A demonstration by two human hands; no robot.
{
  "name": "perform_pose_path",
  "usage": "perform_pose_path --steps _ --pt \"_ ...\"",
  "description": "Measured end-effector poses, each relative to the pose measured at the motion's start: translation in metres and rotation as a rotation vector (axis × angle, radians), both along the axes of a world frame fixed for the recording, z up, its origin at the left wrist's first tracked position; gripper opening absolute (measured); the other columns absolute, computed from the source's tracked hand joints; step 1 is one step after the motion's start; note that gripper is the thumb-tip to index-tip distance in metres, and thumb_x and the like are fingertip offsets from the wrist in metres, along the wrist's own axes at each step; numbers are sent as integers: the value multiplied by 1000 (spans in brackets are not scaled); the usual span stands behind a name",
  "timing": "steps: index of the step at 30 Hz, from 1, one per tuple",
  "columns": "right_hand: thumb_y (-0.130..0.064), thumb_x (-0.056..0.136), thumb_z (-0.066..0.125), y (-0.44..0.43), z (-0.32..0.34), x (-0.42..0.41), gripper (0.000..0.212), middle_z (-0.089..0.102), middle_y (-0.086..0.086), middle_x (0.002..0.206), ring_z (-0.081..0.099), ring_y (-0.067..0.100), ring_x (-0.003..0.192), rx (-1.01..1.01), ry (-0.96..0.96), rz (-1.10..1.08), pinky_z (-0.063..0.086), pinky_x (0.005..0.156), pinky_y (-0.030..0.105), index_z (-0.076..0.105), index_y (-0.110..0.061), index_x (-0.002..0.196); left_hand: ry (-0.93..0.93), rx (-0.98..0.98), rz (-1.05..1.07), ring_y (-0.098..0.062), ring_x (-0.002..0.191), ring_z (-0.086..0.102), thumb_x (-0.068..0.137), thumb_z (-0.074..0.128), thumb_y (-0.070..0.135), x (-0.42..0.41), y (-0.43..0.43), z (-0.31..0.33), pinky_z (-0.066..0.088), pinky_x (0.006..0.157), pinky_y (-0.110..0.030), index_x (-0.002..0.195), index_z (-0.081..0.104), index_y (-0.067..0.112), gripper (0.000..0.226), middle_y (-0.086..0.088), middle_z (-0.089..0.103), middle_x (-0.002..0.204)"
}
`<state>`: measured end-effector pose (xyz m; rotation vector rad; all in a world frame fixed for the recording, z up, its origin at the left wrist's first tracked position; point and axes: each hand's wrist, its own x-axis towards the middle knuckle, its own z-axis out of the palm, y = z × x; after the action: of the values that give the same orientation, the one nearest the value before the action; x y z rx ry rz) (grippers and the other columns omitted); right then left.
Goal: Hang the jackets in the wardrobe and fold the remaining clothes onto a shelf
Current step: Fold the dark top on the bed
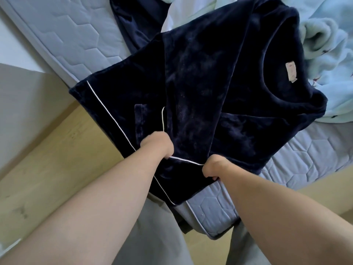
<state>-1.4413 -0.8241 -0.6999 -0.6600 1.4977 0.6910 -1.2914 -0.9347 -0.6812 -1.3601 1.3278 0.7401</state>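
A dark navy velvet top [200,77] with thin white piping lies spread on the corner of the bed, its round neck and a pale label at the far right. One side is folded over the middle. My left hand [157,145] grips the cloth near the white-edged hem. My right hand [214,167] grips the same hem a little to the right, at the mattress edge. Part of the hem hangs over the bed's side.
The grey-blue quilted mattress [63,33] runs from the upper left to the lower right. A light blue fleecy blanket [328,54] is bunched at the right. More navy cloth [131,22] and white fabric [183,14] lie behind. Pale wooden floor [57,155] is at the left.
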Motion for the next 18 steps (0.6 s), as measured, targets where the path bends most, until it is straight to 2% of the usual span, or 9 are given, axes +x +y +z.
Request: perform_pose_path --steps 3,5,6,8,10,12,15,18 --pt "-22 70 53 -15 12 -37 15 68 6 80 68 28 73 -127 146 -186 59 74 39 65 -14 77 132 -255 -79 -26 76 59 76 61 5 -54 -51 22 42 58 -33 98 64 7 22 -3 56 86" --pt "-25 75 55 -23 20 -68 14 66 5 84 62 27 69 -288 302 -277 52 68 35 63 -16 82 252 -452 -129 -24 63 51 78 60 2 -99 -83 40 35 50 -30 84 60 8 9 -1 52 75" --pt "-26 80 55 -24 22 -86 15 65 6 91 61 29 72 -370 378 -319 49 68 35 62 -15 89 333 -553 -148 -23 63 48 80 61 2 -123 -97 49 34 51 -32 83 57 9 9 -1 50 76" --pt "-27 89 52 -25 26 -121 25 56 11 114 60 37 94 -522 525 -405 45 74 39 56 -12 109 548 -705 -177 -24 76 47 87 58 7 -167 -121 61 37 60 -38 101 53 13 16 -2 51 96" --pt "-25 92 52 -25 30 -158 31 43 14 129 51 40 113 -634 658 -525 43 80 44 48 -12 120 700 -802 -234 -27 82 50 92 54 10 -206 -138 65 39 64 -39 118 49 13 27 -7 48 122" --pt "-21 89 54 -24 29 -192 40 36 16 136 45 40 121 -670 793 -645 44 88 47 42 -11 126 728 -854 -342 -31 86 56 92 53 11 -238 -152 64 40 66 -40 126 45 12 35 -10 42 134" --pt "-21 86 56 -23 22 -240 56 34 18 142 40 40 129 -593 916 -787 42 99 47 35 -9 136 670 -810 -480 -41 101 58 91 56 12 -269 -175 57 45 77 -48 135 39 9 47 -14 37 142" --pt "-23 82 60 -21 8 -274 59 51 19 134 51 40 122 -458 761 -974 48 98 45 39 -5 133 524 -740 -599 -46 116 56 85 57 13 -283 -199 51 48 91 -52 132 43 6 49 -21 48 136"
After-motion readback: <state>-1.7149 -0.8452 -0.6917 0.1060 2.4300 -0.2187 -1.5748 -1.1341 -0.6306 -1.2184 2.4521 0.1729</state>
